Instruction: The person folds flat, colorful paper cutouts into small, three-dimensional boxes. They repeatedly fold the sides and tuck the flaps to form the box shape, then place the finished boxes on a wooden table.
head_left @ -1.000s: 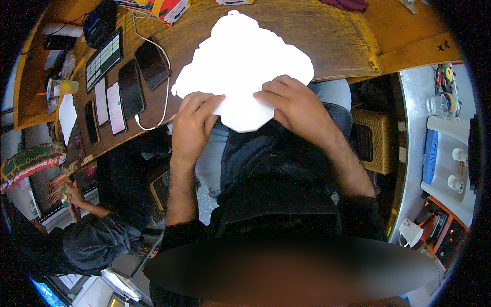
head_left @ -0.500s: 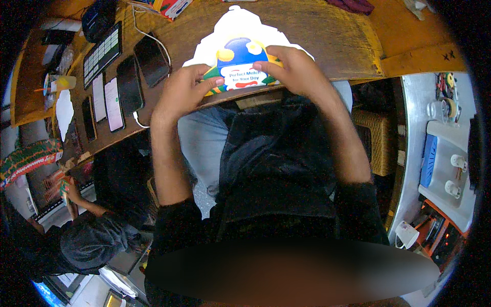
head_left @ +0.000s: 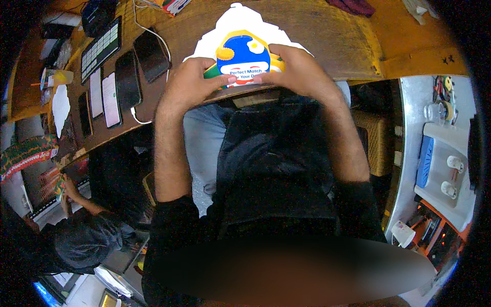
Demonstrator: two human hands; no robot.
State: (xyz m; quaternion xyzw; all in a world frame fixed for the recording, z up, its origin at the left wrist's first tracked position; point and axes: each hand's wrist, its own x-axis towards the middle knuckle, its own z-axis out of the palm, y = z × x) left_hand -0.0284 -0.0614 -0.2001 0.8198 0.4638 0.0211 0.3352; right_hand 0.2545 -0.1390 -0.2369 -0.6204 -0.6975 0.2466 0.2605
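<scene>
A printed cardboard box blank (head_left: pixel 244 56), blue, yellow, green and white with pictures of food, is between my hands at the table's near edge. Its upper part is bent up into a curved shape. Around its left end my left hand (head_left: pixel 197 84) is closed, the thumb pressing on the lower front. My right hand (head_left: pixel 302 71) grips the right end, its thumb close to the left one. Under and behind it lie white die-cut cardboard blanks (head_left: pixel 238 23), spread on the wooden table (head_left: pixel 337 38). The fingers behind the cardboard are hidden.
To the left lie several phones (head_left: pixel 110 100), a tablet (head_left: pixel 101 50) and a white cable (head_left: pixel 162 43). Beyond them another person's hand (head_left: pixel 70 189) holds printed cardboard. A wicker stool (head_left: pixel 371 143) stands right of my legs, near a metal counter (head_left: pixel 410 153).
Both thumbs have moved inward along the box blank's lower front. The blue middle panel has bent up and stands out more, while the sides are pulled back.
</scene>
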